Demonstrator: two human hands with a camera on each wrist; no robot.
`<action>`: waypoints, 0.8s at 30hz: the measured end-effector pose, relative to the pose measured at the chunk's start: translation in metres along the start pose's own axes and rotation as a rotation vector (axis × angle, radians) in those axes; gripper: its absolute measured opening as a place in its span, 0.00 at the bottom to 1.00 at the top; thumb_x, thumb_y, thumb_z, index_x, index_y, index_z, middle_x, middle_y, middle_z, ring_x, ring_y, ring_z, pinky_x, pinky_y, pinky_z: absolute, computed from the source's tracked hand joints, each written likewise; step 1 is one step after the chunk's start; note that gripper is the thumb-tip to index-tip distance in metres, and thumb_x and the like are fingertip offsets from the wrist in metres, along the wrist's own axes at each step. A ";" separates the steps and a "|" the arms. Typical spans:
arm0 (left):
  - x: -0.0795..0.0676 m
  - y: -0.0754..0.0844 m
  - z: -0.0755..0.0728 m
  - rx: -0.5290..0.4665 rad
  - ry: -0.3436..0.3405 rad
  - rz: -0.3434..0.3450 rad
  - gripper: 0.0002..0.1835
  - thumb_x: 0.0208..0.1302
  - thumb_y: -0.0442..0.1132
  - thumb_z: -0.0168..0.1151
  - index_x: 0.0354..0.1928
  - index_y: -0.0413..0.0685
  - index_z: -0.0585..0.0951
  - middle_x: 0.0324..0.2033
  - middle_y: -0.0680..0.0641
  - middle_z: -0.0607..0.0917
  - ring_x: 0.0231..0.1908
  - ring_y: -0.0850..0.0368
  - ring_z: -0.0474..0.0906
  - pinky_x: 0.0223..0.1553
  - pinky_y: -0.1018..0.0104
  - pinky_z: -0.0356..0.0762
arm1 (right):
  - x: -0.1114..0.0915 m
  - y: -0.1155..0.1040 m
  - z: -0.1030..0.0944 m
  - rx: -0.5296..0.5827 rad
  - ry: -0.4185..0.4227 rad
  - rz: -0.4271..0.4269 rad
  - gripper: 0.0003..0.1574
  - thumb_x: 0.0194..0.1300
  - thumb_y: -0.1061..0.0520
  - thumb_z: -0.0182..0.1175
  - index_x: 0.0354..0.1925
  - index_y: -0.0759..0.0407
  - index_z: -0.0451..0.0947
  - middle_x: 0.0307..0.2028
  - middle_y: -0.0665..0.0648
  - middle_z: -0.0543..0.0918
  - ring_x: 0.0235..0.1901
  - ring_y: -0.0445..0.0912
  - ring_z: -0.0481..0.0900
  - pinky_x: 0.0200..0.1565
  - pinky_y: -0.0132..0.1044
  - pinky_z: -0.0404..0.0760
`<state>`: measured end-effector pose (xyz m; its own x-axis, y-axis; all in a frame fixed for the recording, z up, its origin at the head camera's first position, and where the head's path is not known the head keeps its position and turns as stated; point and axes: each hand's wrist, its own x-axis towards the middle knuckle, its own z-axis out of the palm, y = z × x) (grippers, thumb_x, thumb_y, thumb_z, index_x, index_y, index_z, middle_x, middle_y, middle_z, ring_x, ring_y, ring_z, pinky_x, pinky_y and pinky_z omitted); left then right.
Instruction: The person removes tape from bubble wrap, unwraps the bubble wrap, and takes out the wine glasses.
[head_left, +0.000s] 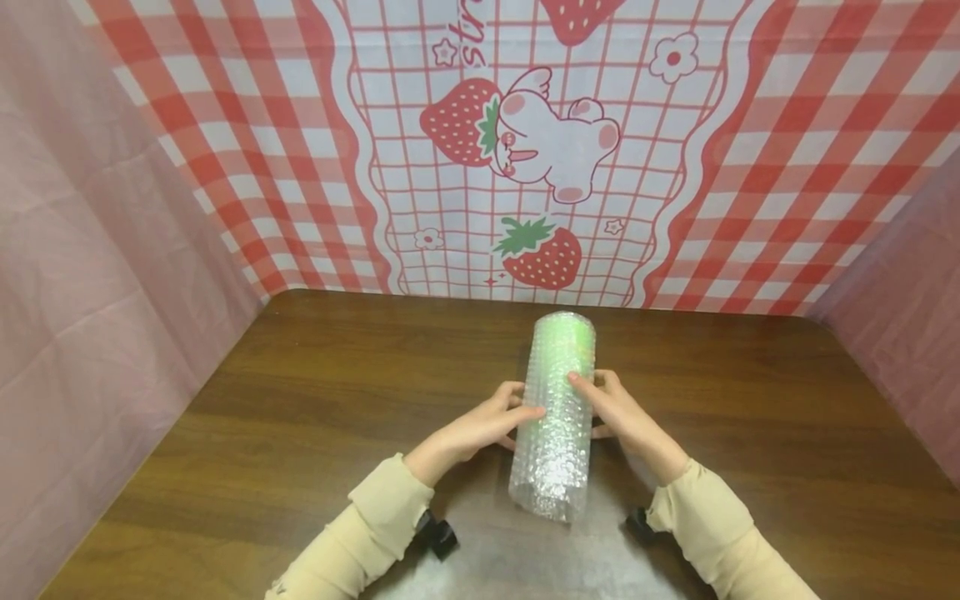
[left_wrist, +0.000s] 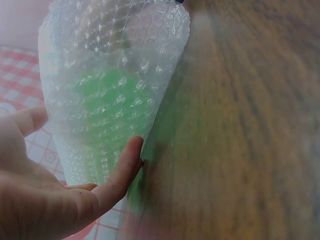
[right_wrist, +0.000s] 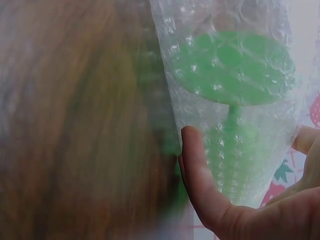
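A tube of clear bubble wrap (head_left: pixel 553 454) lies lengthwise in the middle of the table, wrapped around a light green object. In the right wrist view that green object (right_wrist: pixel 231 67) shows a flat round disc with a thin stem joined to a wider body; the plastic blurs the rest. My left hand (head_left: pixel 487 422) grips the wrap on its left side, thumb on top and fingers around the side. From the right my right hand (head_left: pixel 624 415) holds it a little farther up, its thumb also on top. Some fingertips are hidden by the roll.
Brown wood-grain table (head_left: pixel 322 367) surrounds the roll. Behind it hangs a red and white checked cloth (head_left: pixel 300 167) with strawberries, and pink curtains (head_left: pixel 90 250) stand at both sides. Dark devices (head_left: pixel 442 538) sit under both wrists.
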<state>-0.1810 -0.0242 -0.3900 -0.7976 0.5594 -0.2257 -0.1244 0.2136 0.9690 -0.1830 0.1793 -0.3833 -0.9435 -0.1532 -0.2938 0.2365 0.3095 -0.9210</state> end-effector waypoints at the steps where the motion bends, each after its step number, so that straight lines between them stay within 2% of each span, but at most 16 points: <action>1: 0.000 0.000 0.000 0.001 0.001 -0.003 0.36 0.55 0.53 0.52 0.60 0.43 0.51 0.52 0.40 0.65 0.43 0.52 0.70 0.35 0.60 0.75 | 0.000 0.000 0.001 -0.004 0.001 -0.002 0.51 0.55 0.32 0.44 0.59 0.67 0.40 0.51 0.71 0.58 0.46 0.59 0.67 0.36 0.44 0.77; 14: -0.003 -0.004 -0.006 -0.015 -0.044 0.004 0.38 0.55 0.54 0.52 0.61 0.45 0.49 0.52 0.40 0.63 0.44 0.51 0.70 0.37 0.59 0.75 | -0.004 0.001 0.005 -0.022 -0.017 -0.014 0.49 0.54 0.32 0.45 0.58 0.65 0.43 0.52 0.68 0.58 0.49 0.59 0.65 0.38 0.45 0.76; 24: -0.003 -0.002 -0.006 -0.004 -0.043 -0.006 0.39 0.54 0.54 0.53 0.61 0.45 0.48 0.53 0.40 0.63 0.44 0.51 0.70 0.36 0.60 0.75 | -0.003 0.002 0.004 -0.055 -0.030 -0.017 0.49 0.55 0.31 0.43 0.58 0.64 0.42 0.53 0.67 0.57 0.52 0.60 0.61 0.40 0.47 0.74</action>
<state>-0.1821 -0.0316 -0.3908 -0.7707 0.5920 -0.2358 -0.1314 0.2144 0.9679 -0.1783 0.1767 -0.3855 -0.9398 -0.1862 -0.2865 0.2067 0.3578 -0.9106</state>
